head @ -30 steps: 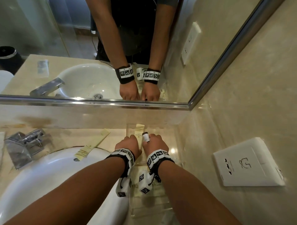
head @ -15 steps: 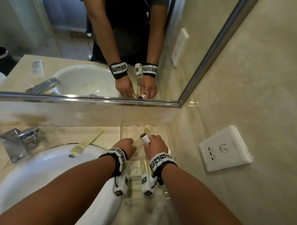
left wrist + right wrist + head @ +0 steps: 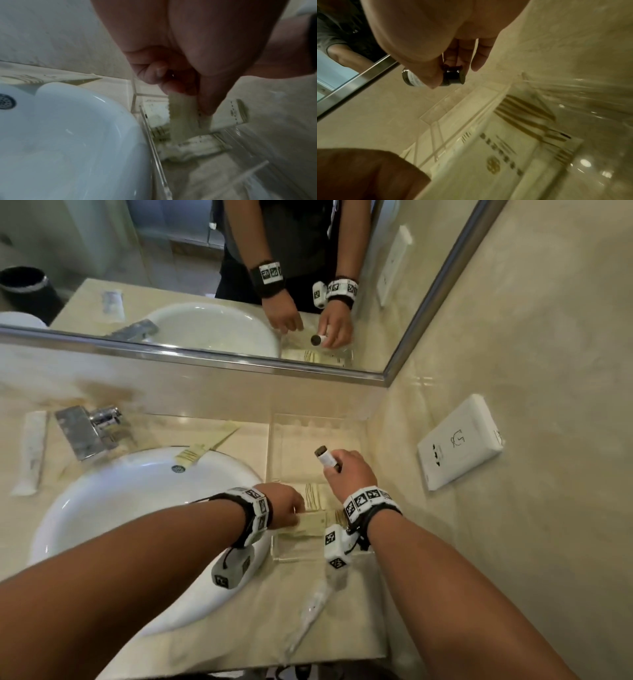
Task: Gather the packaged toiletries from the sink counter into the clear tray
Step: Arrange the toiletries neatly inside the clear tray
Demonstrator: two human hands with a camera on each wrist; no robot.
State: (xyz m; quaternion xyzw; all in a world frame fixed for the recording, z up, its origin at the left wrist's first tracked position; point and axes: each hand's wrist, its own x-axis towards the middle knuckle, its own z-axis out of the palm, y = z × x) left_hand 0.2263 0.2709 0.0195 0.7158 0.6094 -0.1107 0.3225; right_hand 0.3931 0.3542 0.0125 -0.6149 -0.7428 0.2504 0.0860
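1. Nearest: a clear-wrapped packet (image 3: 313,609) lies on the counter (image 3: 239,628) just in front of the clear tray (image 3: 298,559), not gathered yet.
2. Left hand (image 3: 284,506) pinches a cream sachet (image 3: 310,523), lowering it onto packets inside the tray.
3. Farther: right hand (image 3: 349,470), knuckles up, grips a small bottle (image 3: 325,457) above the tray's back half, probably going in next.

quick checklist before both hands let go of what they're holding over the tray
1. Right hand grips the small bottle securely: ok, thumb and fingers wrap it in the right wrist view.
2. Bottle is above the clear tray: ok.
3. Free space at the tray's far end for the bottle: ok, bare there.
4. Left hand pinches a cream packet over the tray's near end: ok.
5. Packet clear of the sink rim: cannot tell, blurred.
6. All counter items gathered: not ok, a cream packet behind the sink and a wrapped item left of the tap remain.
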